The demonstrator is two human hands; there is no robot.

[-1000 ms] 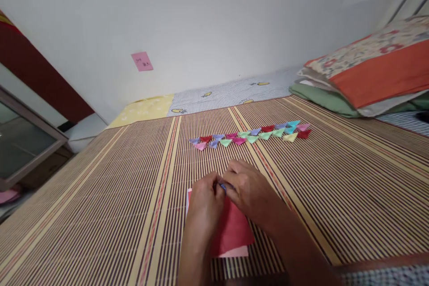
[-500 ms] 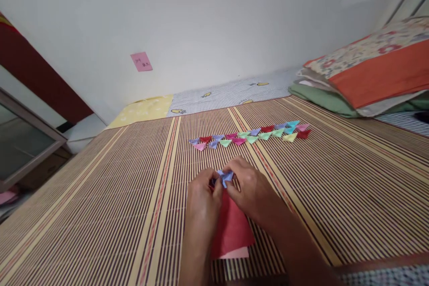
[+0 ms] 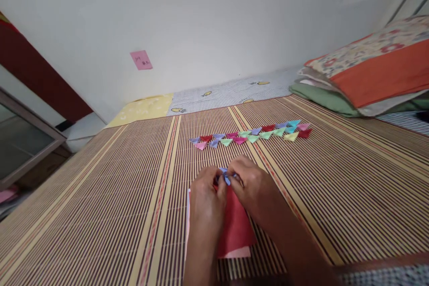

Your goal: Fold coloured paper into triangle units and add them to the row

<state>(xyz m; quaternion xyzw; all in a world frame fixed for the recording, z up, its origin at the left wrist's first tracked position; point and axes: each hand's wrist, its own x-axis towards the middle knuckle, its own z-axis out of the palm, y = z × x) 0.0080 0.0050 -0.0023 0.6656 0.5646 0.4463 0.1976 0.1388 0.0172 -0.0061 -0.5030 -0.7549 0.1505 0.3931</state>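
Between my two hands is a small piece of blue paper (image 3: pixel 227 179), partly folded and mostly covered by my fingers. My left hand (image 3: pixel 208 192) pinches its left side with thumb and forefinger. On the other side my right hand (image 3: pixel 250 184) is closed on it as well, fingertips nearly meeting those of the left. Beneath them a red paper sheet (image 3: pixel 236 228) lies on the mat, with a pink sheet (image 3: pixel 239 253) showing at its lower edge. Farther off, two rows of small folded paper triangles (image 3: pixel 253 139) in several colours run to the right.
A striped bamboo mat (image 3: pixel 117 205) covers the bed. Folded bedding with an orange and floral cover (image 3: pixel 378 71) is stacked at the back right. A pink note (image 3: pixel 141 60) is stuck on the white wall (image 3: pixel 217 18). A glass-panelled frame (image 3: pixel 27 143) stands at the left.
My hands have shifted slightly to the right over the red sheet. The blue paper is turned and pressed smaller between my fingers, and less of it shows.
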